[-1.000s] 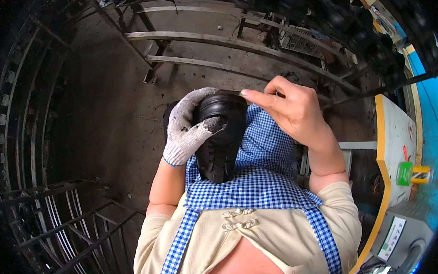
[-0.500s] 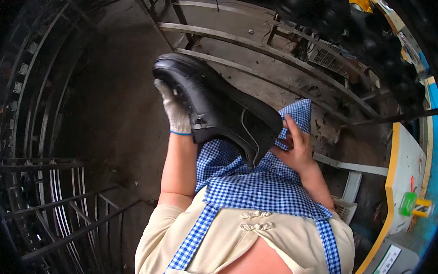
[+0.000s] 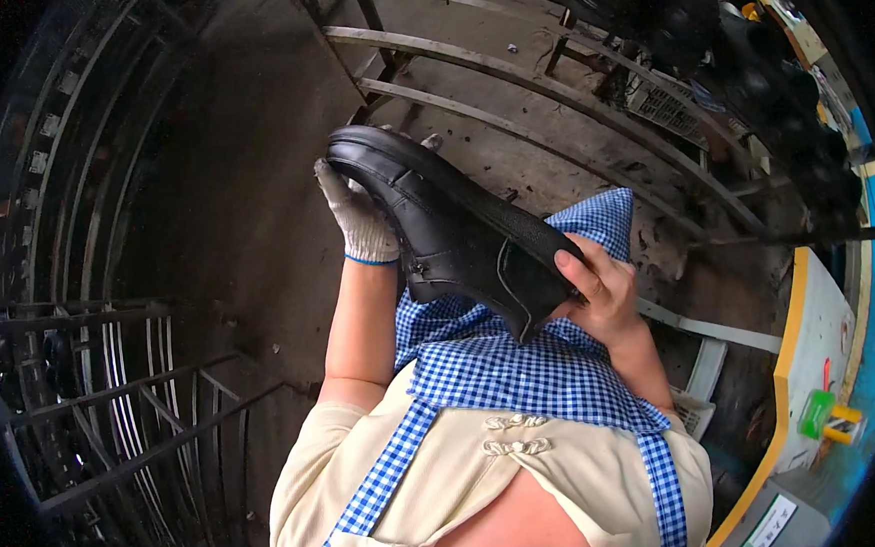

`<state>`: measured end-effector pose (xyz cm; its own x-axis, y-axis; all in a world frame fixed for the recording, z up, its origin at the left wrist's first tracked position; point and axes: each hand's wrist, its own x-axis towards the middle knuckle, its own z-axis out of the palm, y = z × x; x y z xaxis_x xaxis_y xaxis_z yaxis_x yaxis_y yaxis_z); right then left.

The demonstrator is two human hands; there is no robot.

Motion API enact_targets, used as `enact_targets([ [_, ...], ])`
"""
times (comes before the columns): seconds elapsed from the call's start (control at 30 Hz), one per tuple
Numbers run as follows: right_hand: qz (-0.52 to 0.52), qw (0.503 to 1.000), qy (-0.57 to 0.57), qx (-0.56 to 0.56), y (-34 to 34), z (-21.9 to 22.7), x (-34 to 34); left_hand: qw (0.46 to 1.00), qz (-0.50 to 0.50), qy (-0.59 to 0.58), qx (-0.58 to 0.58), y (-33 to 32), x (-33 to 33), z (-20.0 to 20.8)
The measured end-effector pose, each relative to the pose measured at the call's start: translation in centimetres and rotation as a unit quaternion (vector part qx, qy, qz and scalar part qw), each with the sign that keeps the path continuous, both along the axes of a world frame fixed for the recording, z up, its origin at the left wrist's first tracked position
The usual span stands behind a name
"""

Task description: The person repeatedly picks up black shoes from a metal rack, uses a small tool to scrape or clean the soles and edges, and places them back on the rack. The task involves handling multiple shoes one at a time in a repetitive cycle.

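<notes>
A black leather shoe (image 3: 444, 208) is held up in front of my checked apron, lying on its side with the sole edge facing away. My left hand (image 3: 359, 213), in a white knit glove with a blue cuff, grips the toe end from beneath; some gloved fingertips show past the far side of the sole. At the other end, my bare right hand (image 3: 599, 289) closes on the heel, its thumb against the upper and some fingers hidden behind the shoe. A curved seam and a small dark fitting mark the shoe's side.
Metal rack rails (image 3: 505, 69) cross beyond the shoe, with dark objects massed at the upper right. Another dark metal frame (image 3: 147, 432) stands at the left. To my right is a yellow-edged white panel (image 3: 807, 331) beside a blue surface holding a green and yellow tape-like item (image 3: 832, 417).
The shoe has shifted slightly right and down and turned a little. My right hand has closed on its heel, where before its fingers were more extended. My left hand still holds the toe.
</notes>
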<state>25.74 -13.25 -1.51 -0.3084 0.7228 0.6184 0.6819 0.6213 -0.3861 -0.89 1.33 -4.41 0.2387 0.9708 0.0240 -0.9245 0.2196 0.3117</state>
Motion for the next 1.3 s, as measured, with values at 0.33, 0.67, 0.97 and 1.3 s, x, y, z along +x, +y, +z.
enact_targets([
  [0.33,0.041,0.78,0.543,-0.308,1.1,-1.7,1.5,0.969,0.032,0.244,0.01,0.8,0.7,-0.5],
  [0.67,-0.022,0.742,0.594,-0.308,1.5,-2.2,2.6,0.958,-0.06,0.262,-0.096,-0.7,3.2,-2.0],
  [0.97,-0.127,0.957,0.224,-0.136,3.0,1.6,1.4,0.802,0.074,0.562,0.187,-2.9,6.4,0.9],
  [1.3,-0.05,0.979,0.178,-0.082,3.9,2.8,1.1,0.891,-0.148,0.393,0.174,-5.4,7.5,6.0],
])
